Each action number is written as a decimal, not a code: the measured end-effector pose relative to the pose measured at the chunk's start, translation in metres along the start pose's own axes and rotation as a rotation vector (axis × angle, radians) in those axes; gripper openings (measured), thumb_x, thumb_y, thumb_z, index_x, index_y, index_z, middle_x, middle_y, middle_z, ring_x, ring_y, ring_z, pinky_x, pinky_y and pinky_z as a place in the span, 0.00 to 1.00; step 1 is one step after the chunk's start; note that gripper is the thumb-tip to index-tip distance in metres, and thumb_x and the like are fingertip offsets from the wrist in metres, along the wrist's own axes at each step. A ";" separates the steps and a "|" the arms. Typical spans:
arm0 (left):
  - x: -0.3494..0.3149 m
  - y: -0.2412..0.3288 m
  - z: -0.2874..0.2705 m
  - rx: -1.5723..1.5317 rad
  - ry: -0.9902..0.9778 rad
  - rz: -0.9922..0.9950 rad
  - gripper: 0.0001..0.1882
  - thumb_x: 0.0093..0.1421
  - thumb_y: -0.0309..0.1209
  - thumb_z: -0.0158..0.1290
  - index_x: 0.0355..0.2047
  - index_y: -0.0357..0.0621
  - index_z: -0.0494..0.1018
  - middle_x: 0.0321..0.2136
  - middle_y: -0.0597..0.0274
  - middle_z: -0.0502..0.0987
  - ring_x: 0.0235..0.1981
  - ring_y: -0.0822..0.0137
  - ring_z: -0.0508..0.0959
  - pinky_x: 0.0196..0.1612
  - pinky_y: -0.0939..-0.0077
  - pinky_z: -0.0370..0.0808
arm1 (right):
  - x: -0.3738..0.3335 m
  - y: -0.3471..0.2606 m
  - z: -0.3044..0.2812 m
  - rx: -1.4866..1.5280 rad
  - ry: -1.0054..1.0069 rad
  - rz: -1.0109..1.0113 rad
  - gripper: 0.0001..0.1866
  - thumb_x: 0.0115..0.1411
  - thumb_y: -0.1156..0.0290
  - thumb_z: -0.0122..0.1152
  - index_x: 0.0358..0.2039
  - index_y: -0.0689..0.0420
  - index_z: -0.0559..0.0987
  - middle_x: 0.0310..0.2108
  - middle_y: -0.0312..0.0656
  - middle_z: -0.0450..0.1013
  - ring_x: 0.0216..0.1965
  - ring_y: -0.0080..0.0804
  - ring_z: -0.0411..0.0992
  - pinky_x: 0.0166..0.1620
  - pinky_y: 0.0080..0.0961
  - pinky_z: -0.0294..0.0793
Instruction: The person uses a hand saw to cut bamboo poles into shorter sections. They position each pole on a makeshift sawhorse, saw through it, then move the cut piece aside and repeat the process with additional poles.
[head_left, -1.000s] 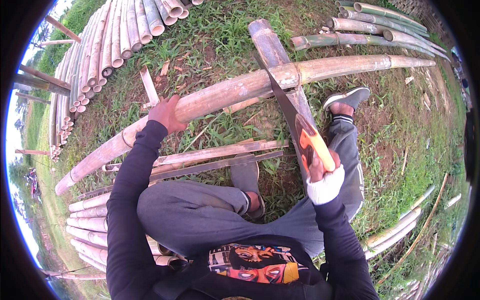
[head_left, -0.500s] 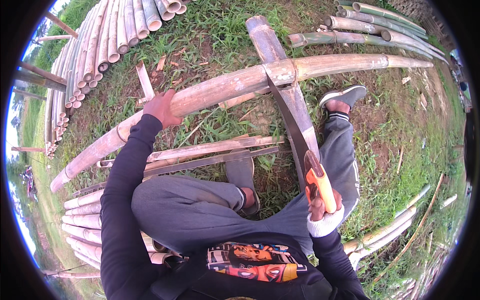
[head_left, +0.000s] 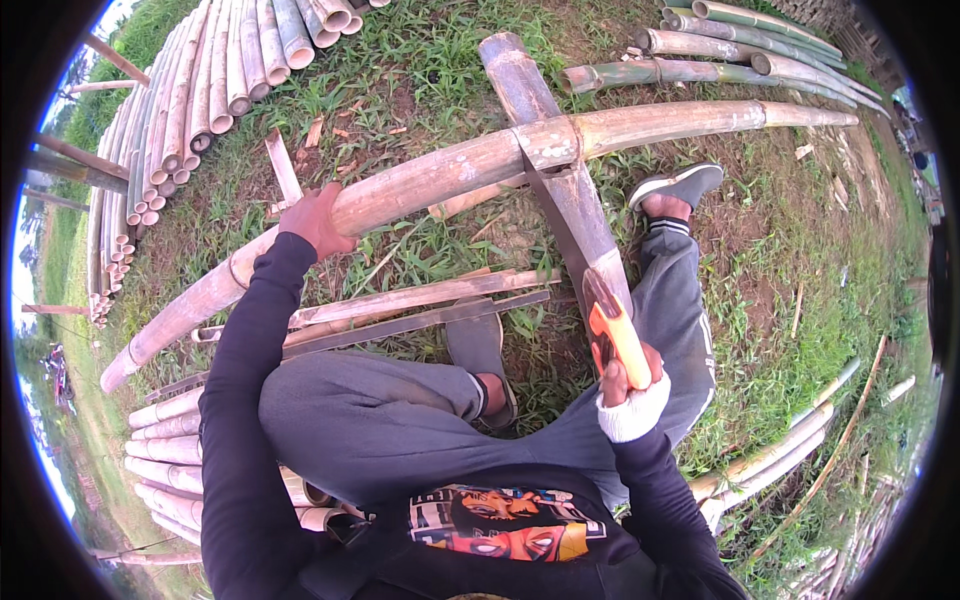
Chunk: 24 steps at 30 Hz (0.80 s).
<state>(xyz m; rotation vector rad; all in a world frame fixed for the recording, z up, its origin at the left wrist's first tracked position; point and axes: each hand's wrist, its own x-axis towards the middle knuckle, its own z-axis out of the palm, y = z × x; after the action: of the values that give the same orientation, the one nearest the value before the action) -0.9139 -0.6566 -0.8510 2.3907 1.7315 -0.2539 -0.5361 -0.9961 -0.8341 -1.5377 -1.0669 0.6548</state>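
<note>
A long, thick bamboo pole [head_left: 440, 182] lies across in front of me, over a shorter upright-running bamboo piece [head_left: 520, 82]. My left hand [head_left: 318, 222] grips the pole left of its middle, fingers wrapped over the far side. In my right hand [head_left: 632, 378] is a handsaw [head_left: 618, 340] with an orange handle, my fingers closed round the grip. The dark saw blade [head_left: 562, 228] runs away from me, and its far end sits in a cut in the pole, just left of the crossing. A white cuff covers my right wrist.
Cut bamboo poles [head_left: 225, 70] lie in rows at the far left, with green ones [head_left: 700, 72] at the far right. Split bamboo strips [head_left: 420, 295] lie near my left shoe [head_left: 476, 340]. More poles [head_left: 165, 450] are by my left side; others [head_left: 770, 460] are at the right.
My right hand and the saw have shifted slightly left and away from me, the blade sliding further along the cut. My left hand keeps its hold on the pole.
</note>
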 end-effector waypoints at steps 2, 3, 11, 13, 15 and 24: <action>0.001 -0.002 0.004 0.008 0.007 0.003 0.47 0.39 0.48 0.73 0.60 0.48 0.67 0.46 0.45 0.80 0.48 0.42 0.82 0.51 0.50 0.79 | -0.013 0.000 -0.008 0.080 0.012 0.051 0.17 0.66 0.69 0.61 0.49 0.68 0.72 0.40 0.51 0.81 0.45 0.35 0.82 0.48 0.28 0.80; 0.001 -0.003 0.005 0.020 0.021 0.004 0.47 0.39 0.47 0.72 0.59 0.47 0.67 0.46 0.47 0.80 0.47 0.43 0.82 0.51 0.50 0.78 | -0.008 -0.003 -0.003 0.094 0.016 -0.018 0.17 0.66 0.69 0.61 0.49 0.68 0.71 0.40 0.52 0.81 0.46 0.35 0.82 0.49 0.29 0.80; -0.001 0.002 -0.004 0.040 -0.006 0.009 0.49 0.40 0.50 0.73 0.62 0.47 0.66 0.47 0.41 0.79 0.49 0.42 0.81 0.53 0.52 0.79 | 0.201 0.033 0.123 -0.193 0.077 -0.371 0.17 0.67 0.63 0.65 0.42 0.67 0.79 0.24 0.43 0.78 0.23 0.24 0.74 0.29 0.24 0.73; -0.002 0.004 -0.006 0.025 -0.035 -0.012 0.50 0.40 0.50 0.73 0.62 0.47 0.66 0.47 0.41 0.79 0.49 0.42 0.81 0.53 0.52 0.79 | 0.175 0.024 0.109 -0.317 0.068 -0.269 0.16 0.67 0.64 0.66 0.44 0.67 0.79 0.25 0.41 0.78 0.25 0.22 0.74 0.30 0.25 0.74; -0.001 0.004 -0.006 0.031 -0.009 0.006 0.50 0.40 0.50 0.73 0.62 0.47 0.66 0.47 0.41 0.79 0.49 0.42 0.81 0.52 0.52 0.79 | 0.125 0.013 0.081 -0.145 0.016 -0.082 0.14 0.67 0.70 0.65 0.46 0.66 0.76 0.30 0.39 0.78 0.28 0.22 0.73 0.32 0.24 0.73; 0.003 -0.004 0.007 0.013 0.003 0.007 0.49 0.39 0.48 0.72 0.61 0.47 0.66 0.46 0.41 0.79 0.47 0.40 0.81 0.51 0.50 0.79 | 0.065 -0.008 0.032 -0.085 0.004 -0.023 0.15 0.66 0.67 0.64 0.44 0.65 0.73 0.34 0.48 0.81 0.34 0.30 0.80 0.39 0.26 0.78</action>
<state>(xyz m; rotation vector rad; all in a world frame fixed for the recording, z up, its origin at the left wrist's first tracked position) -0.9176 -0.6545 -0.8583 2.4075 1.7272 -0.2617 -0.5373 -0.9239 -0.8261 -1.5961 -1.1204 0.5968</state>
